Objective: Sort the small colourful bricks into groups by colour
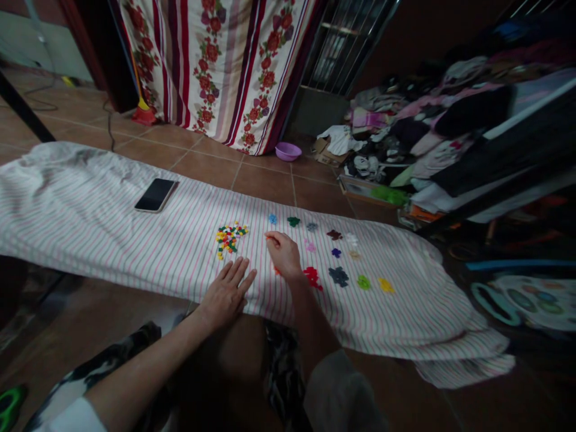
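Domestic premises, a room in a private home. Supporting evidence: brown ceramic floor tiles (211, 171) throughout; a floral striped curtain (216, 66) hanging at 12 o'clock; a barred metal grille (346, 48) just beside it at 1 o'clock; a large heap of household clothing (432, 126) at 2 o'clock; a purple plastic basin (288, 151) on the floor at 1 o'clock.

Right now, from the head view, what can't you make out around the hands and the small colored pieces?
Head view:
- Orange piece in the right hand: the fingers hide most of it.
- Mixed pile of small pieces: too small to count or tell shapes.
- Red piece: partly covered by the right hand.
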Available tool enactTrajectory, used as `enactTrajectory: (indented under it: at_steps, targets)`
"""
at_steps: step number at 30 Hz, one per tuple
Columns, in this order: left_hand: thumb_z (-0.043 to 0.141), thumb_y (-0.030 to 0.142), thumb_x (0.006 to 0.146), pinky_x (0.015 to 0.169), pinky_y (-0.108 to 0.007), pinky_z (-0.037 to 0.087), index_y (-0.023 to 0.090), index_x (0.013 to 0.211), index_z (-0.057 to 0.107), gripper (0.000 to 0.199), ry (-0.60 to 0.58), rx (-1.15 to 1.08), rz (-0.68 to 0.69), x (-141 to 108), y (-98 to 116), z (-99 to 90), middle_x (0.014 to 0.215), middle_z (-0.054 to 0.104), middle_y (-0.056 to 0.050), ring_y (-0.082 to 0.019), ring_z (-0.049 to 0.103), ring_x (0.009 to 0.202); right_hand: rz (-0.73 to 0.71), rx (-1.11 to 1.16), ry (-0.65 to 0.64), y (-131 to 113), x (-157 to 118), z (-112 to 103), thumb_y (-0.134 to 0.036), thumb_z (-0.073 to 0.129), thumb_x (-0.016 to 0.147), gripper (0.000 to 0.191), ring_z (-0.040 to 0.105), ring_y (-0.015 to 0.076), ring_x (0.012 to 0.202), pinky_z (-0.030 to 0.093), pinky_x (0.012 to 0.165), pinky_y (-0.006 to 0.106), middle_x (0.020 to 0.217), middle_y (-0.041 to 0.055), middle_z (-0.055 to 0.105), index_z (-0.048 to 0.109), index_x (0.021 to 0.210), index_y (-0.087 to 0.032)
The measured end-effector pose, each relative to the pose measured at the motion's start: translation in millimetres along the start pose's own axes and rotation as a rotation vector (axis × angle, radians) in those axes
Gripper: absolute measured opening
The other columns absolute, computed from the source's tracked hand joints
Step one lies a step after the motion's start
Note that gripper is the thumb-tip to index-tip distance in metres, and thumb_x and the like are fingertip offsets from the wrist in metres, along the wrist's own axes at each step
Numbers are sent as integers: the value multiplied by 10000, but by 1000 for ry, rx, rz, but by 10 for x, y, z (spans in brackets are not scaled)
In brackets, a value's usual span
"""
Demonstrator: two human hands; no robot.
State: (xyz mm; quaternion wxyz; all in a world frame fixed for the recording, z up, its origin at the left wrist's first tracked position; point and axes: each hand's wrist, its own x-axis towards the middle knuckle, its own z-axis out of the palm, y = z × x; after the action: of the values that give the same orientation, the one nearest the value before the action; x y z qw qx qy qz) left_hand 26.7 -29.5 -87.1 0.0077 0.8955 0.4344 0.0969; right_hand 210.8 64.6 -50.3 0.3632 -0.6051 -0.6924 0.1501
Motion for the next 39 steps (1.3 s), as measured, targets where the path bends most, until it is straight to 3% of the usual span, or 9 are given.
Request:
enactTrajectory:
  at_steps: [4, 11, 21, 29, 39]
  targets:
    - [500, 283, 847, 1141, -465, 208, 177, 1458, 265, 663, 15, 17, 0, 1, 7, 19, 1537, 269, -156, -283, 162, 1437, 46, 3, -24, 202, -40, -223, -181, 478, 780, 252, 633, 162, 825, 480, 802, 294, 915, 30, 705, 700, 895, -216]
    - [507, 258, 838, 1130, -466, 241, 175, 1451, 287, 657, 16, 36, -8, -3, 24, 17, 1525, 295, -159, -292, 199, 1427, 46, 16, -214, 488, -166, -446, -132, 479, 766, 265, 644, 170, 877, 475, 832, 304, 924, 30, 714, 706, 877, -214]
    - [499, 250, 852, 1120, -462, 266, 165, 1445, 313, 628, 67, 58, 28, -9, 0, 39, 1507, 329, -167, -297, 233, 1416, -10, -43, -379, 487, -268, -528, -72, 481, 743, 313, 628, 170, 881, 472, 827, 301, 941, 56, 700, 717, 911, -189]
    - [495, 256, 854, 1120, -459, 269, 166, 1446, 310, 626, 65, 67, 25, -12, 12, 11, 1506, 335, -162, -289, 236, 1416, 9, 26, -347, 513, -294, -516, -105, 491, 770, 309, 645, 178, 942, 486, 863, 309, 1017, 70, 705, 698, 987, -181]
    - [513, 317, 856, 1135, -467, 224, 181, 1465, 260, 674, 36, 51, 12, -6, -1, 67, 1531, 276, -164, -290, 173, 1435, 9, 11, -215, 436, -234, -521, -227, 482, 820, 265, 656, 184, 867, 496, 829, 327, 962, 62, 718, 701, 965, -194]
